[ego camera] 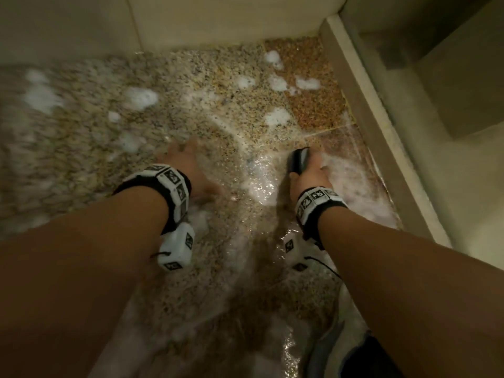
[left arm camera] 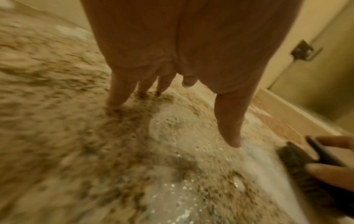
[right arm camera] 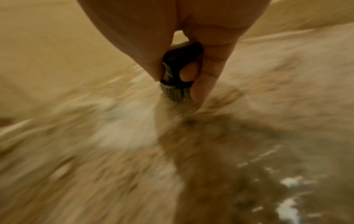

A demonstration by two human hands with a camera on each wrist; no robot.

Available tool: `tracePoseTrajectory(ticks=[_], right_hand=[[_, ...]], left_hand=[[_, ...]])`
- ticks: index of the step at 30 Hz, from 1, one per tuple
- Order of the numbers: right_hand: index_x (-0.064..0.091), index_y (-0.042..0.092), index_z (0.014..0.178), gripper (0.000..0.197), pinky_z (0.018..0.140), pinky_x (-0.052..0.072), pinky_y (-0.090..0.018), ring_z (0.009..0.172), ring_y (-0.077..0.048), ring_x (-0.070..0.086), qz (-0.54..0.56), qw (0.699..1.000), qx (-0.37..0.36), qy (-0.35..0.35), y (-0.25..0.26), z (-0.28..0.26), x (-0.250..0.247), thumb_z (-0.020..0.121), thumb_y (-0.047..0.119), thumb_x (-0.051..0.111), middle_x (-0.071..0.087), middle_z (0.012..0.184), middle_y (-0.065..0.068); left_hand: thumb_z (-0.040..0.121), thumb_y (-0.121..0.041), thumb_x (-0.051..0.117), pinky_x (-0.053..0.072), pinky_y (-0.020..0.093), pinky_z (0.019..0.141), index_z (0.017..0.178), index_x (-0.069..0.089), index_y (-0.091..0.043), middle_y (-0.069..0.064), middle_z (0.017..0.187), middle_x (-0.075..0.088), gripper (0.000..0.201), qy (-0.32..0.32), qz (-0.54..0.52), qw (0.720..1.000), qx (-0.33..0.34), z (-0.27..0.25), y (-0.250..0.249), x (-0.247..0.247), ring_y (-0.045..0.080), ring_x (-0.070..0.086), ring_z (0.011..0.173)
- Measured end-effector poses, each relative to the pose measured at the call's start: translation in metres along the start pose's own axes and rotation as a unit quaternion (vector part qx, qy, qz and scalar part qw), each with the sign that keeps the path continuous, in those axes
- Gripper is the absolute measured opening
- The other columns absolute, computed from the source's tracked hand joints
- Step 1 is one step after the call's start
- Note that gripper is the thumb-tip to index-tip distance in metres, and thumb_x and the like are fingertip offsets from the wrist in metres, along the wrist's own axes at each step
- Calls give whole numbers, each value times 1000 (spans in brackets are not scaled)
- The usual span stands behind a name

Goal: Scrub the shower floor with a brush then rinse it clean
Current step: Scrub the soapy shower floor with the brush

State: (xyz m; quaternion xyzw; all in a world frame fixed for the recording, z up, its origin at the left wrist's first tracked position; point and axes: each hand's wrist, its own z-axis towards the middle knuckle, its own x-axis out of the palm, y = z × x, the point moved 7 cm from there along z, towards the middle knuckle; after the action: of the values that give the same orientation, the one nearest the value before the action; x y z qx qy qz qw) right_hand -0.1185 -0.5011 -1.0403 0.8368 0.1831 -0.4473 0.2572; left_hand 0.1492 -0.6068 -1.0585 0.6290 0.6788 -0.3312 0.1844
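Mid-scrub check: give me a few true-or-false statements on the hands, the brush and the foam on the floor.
1. The right hand grips the dark scrub brush. True.
2. The brush's grey bristles are lifted clear of the floor. False: they press onto the speckled pebble shower floor.
3. The left hand holds a sponge. False: it holds nothing; its spread fingers touch the wet floor.
4. White foam patches lie on the floor. True.
5. The brush is to the left of the left hand. False: it is on the right, near the beige raised curb.
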Motion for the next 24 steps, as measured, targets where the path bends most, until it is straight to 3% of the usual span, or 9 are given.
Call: tracePoseTrajectory(ticks=[3, 7, 10, 12, 14, 16, 20, 22, 24], right_hand=[[14, 52, 148, 64, 79, 51, -42, 107, -46, 60, -36, 982, -172, 68, 80, -46, 54, 100, 30, 51, 24, 159, -16], [11, 61, 146, 53, 92, 45, -43, 120, -46, 54, -92, 908, -355, 203, 153, -141, 149, 103, 46, 39, 27, 157, -10], [5, 64, 143, 57, 94, 46, -44, 119, -47, 54, -145, 883, -385, 226, 164, -145, 161, 104, 42, 39, 26, 157, -12], [8, 62, 144, 58, 94, 50, -47, 115, -45, 56, -161, 890, -380, 195, 176, -117, 142, 102, 45, 45, 29, 154, -12], [14, 57, 146, 59, 81, 53, -45, 98, -41, 59, -157, 909, -357, 147, 193, -85, 123, 101, 42, 49, 32, 150, -15], [17, 50, 148, 58, 71, 48, -40, 88, -39, 56, -149, 924, -337, 106, 215, -68, 116, 102, 37, 50, 33, 148, -17], [14, 42, 154, 63, 75, 50, -44, 112, -47, 58, -134, 939, -310, 72, 246, -74, 135, 103, 34, 49, 24, 158, -17], [10, 44, 154, 64, 68, 51, -42, 103, -47, 61, -165, 908, -374, 89, 268, -102, 164, 104, 34, 48, 20, 161, -17], [9, 47, 153, 65, 59, 47, -37, 88, -43, 61, -196, 858, -458, 123, 286, -145, 194, 104, 34, 49, 22, 159, -17]], left_hand=[[76, -48, 85, 32, 50, 120, 162, 2, -32, 4, 170, -3, 121, -73, -50, 996, -8, -14, 44, -5, 35, 14, 154], [90, -35, 70, 34, 47, 119, 162, 10, -29, 4, 169, 2, 94, -110, -70, 989, -64, -34, 124, -1, 33, 20, 153], [92, -43, 68, 36, 50, 117, 162, 7, -31, 4, 169, -1, 94, -83, -98, 983, -134, -49, 183, -2, 37, 24, 151], [89, -59, 67, 30, 52, 120, 162, 4, -34, 5, 169, -6, 100, -69, -97, 979, -165, -64, 213, 1, 39, 12, 153], [81, -72, 67, 22, 55, 123, 160, -5, -39, 8, 168, -15, 111, -53, -89, 973, -206, -82, 237, 11, 42, -2, 154], [71, -81, 68, 16, 59, 122, 156, -20, -40, 15, 165, -24, 130, -11, -93, 958, -270, -99, 258, 35, 48, -10, 152], [63, -73, 81, 19, 68, 118, 149, -33, -47, 12, 159, -40, 145, 21, -181, 928, -324, -115, 273, 73, 51, -22, 148], [64, -68, 84, 19, 69, 118, 149, -31, -47, 11, 158, -41, 145, 21, -204, 926, -318, -114, 275, 73, 52, -25, 146], [64, -66, 86, 19, 70, 117, 150, -29, -48, 11, 158, -42, 145, 19, -218, 925, -310, -113, 276, 72, 52, -26, 146]])
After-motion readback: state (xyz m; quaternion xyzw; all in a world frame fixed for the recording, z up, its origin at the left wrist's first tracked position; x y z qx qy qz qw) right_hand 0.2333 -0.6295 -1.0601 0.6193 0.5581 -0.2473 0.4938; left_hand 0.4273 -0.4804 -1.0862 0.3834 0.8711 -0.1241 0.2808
